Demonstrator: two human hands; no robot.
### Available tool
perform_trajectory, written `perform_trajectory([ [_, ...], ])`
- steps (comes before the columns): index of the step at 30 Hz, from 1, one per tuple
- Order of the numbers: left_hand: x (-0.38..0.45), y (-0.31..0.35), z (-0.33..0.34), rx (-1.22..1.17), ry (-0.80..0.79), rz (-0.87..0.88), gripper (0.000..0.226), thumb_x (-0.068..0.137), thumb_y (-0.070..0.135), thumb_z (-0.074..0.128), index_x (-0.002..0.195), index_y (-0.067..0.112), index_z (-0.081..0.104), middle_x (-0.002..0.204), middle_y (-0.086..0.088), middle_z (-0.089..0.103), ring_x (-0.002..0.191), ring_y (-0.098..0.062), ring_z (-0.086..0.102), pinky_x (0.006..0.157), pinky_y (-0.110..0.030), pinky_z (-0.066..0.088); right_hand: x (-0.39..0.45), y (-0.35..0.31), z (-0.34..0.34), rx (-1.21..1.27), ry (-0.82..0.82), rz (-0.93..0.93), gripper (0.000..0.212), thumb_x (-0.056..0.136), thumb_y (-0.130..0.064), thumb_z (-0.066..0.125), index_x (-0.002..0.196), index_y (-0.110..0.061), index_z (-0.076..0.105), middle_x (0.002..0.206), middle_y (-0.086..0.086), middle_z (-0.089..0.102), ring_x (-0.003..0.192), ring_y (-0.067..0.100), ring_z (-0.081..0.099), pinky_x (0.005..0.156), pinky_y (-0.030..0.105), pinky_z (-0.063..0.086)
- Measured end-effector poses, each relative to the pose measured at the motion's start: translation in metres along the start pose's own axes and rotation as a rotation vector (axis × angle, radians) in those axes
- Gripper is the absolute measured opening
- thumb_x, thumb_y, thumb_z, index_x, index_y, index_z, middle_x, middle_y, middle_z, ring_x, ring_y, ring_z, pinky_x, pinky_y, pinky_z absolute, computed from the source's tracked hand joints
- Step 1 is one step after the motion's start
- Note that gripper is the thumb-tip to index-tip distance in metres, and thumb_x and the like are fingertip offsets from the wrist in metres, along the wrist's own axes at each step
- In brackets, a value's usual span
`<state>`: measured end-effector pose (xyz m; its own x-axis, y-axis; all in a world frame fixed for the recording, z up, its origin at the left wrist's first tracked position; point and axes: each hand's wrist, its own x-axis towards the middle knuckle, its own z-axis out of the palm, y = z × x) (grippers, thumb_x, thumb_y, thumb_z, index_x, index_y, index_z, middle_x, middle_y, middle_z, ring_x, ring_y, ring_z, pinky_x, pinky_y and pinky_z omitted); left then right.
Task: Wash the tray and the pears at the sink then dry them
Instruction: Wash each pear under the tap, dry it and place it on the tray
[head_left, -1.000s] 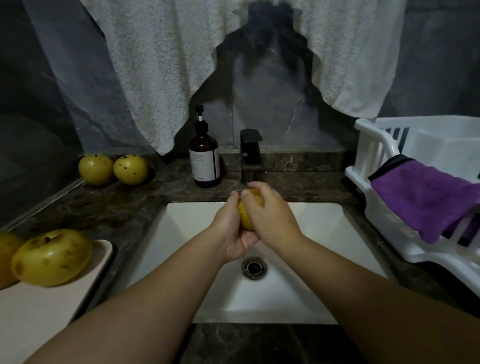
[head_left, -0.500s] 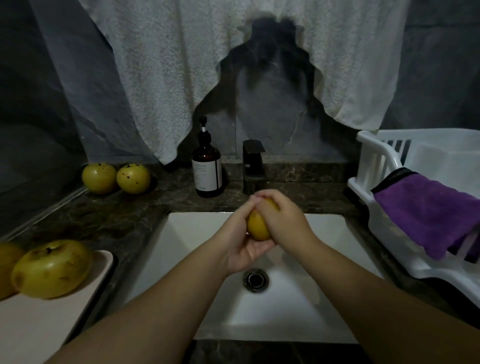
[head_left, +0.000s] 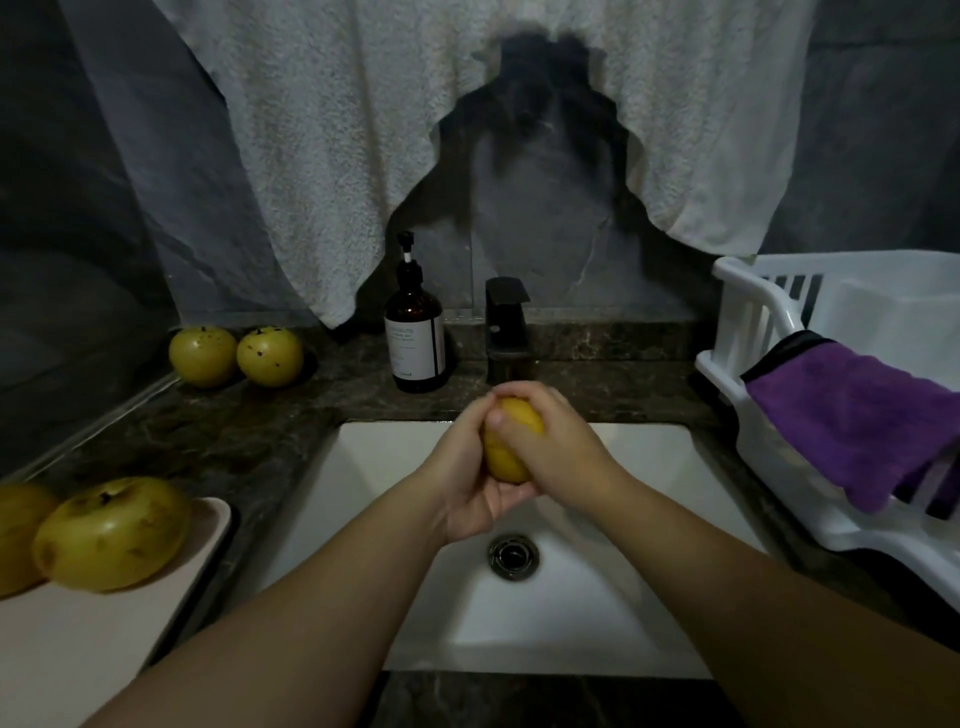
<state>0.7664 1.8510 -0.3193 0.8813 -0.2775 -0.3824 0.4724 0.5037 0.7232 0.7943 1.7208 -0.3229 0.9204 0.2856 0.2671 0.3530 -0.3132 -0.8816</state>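
Over the white sink (head_left: 613, 613), just below the black faucet (head_left: 506, 327), both hands wrap one yellow pear (head_left: 511, 447). My left hand (head_left: 467, 483) cups it from below and the left; my right hand (head_left: 561, 447) curls over its top and right side. Two more pears (head_left: 111, 532) lie on the pale tray (head_left: 78, 649) at the lower left; the far-left one is cut off by the frame edge. Two spotted pears (head_left: 236, 356) sit on the dark counter at the back left. No water stream is visible.
A brown pump bottle (head_left: 415, 338) stands left of the faucet. A white dish rack (head_left: 779, 415) at the right carries a purple cloth (head_left: 857, 415). A white towel (head_left: 363, 130) hangs above the sink. The drain (head_left: 513, 555) lies under my hands.
The pear has turned between my hands, with my right fingers shifting over its top. The hands stay in the same spot under the faucet while the camera view has tilted slightly.
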Motion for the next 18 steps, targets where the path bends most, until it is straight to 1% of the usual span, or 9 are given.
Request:
perform_trajectory([
  [2,0.002,0.000,-0.001,-0.020,0.014,0.020,0.062,0.097,0.059,0.059,0.138,0.013,0.062,0.118,-0.020,0.074,0.100,-0.033,0.077,0.070,-0.043,0.064,-0.004,0.000,0.005,-0.116,-0.015,-0.110,0.022,0.080,-0.063,0.060,0.100,-0.069,0.054,0.119,-0.025,0.046,0.107,-0.005,0.051,0.086,0.021,0.047],
  [4,0.002,0.000,-0.003,0.037,0.025,0.053,0.058,0.097,0.060,0.058,0.137,0.018,0.062,0.124,-0.019,0.073,0.108,-0.035,0.074,0.085,-0.048,0.063,-0.001,-0.006,0.003,-0.001,0.020,-0.024,0.010,0.087,-0.062,0.054,0.094,-0.066,0.060,0.116,-0.019,0.056,0.103,0.002,0.057,0.080,0.026,0.050],
  [5,0.002,0.000,-0.002,0.081,0.025,0.079,0.057,0.095,0.058,0.062,0.136,0.020,0.063,0.126,-0.019,0.072,0.111,-0.034,0.073,0.090,-0.048,0.062,0.002,-0.009,0.002,0.084,0.040,0.054,0.014,0.093,-0.058,0.051,0.090,-0.062,0.064,0.110,-0.014,0.061,0.098,0.007,0.060,0.075,0.029,0.050],
  [7,0.002,-0.003,0.001,0.153,0.015,0.121,0.058,0.088,0.049,0.073,0.136,0.020,0.063,0.130,-0.019,0.069,0.111,-0.033,0.073,0.087,-0.044,0.063,0.009,-0.009,-0.002,0.215,0.075,0.244,0.026,0.101,-0.049,0.048,0.090,-0.049,0.072,0.102,-0.006,0.066,0.093,0.016,0.063,0.074,0.033,0.051],
  [9,0.002,-0.006,0.004,0.193,0.030,0.138,0.060,0.085,0.046,0.078,0.137,0.020,0.062,0.131,-0.019,0.068,0.108,-0.033,0.075,0.082,-0.042,0.064,0.010,-0.003,0.000,0.260,0.095,0.306,0.028,0.102,-0.044,0.047,0.094,-0.039,0.074,0.102,-0.004,0.069,0.095,0.018,0.065,0.078,0.034,0.053],
  [12,0.004,-0.006,0.005,0.240,0.084,0.135,0.060,0.089,0.065,0.067,0.131,0.023,0.065,0.128,-0.015,0.071,0.109,-0.030,0.074,0.092,-0.047,0.062,0.001,0.001,0.007,0.150,0.117,0.088,0.020,0.092,-0.054,0.049,0.097,-0.050,0.068,0.111,-0.010,0.065,0.102,0.009,0.062,0.081,0.032,0.052],
  [14,0.007,-0.006,0.006,0.248,0.125,0.142,0.059,0.093,0.071,0.056,0.130,0.026,0.066,0.126,-0.013,0.073,0.113,-0.028,0.072,0.097,-0.047,0.059,0.001,0.000,0.008,0.095,0.128,0.044,0.018,0.091,-0.058,0.046,0.090,-0.059,0.064,0.108,-0.010,0.063,0.099,0.008,0.060,0.076,0.029,0.048],
  [16,0.006,-0.007,0.008,0.275,0.165,0.182,0.050,0.096,0.064,0.058,0.128,0.027,0.066,0.123,-0.011,0.073,0.111,-0.026,0.071,0.088,-0.041,0.062,0.007,-0.005,0.008,0.161,0.196,0.244,0.025,0.099,-0.052,0.045,0.087,-0.052,0.067,0.097,-0.006,0.062,0.091,0.014,0.059,0.074,0.031,0.045],
  [18,0.008,-0.010,0.009,0.347,0.189,0.230,0.045,0.095,0.052,0.065,0.131,0.023,0.064,0.124,-0.011,0.071,0.109,-0.026,0.072,0.081,-0.040,0.062,0.008,0.000,0.004,0.302,0.172,0.477,0.025,0.103,-0.045,0.046,0.100,-0.029,0.065,0.097,0.008,0.063,0.093,0.025,0.061,0.087,0.038,0.049],
])
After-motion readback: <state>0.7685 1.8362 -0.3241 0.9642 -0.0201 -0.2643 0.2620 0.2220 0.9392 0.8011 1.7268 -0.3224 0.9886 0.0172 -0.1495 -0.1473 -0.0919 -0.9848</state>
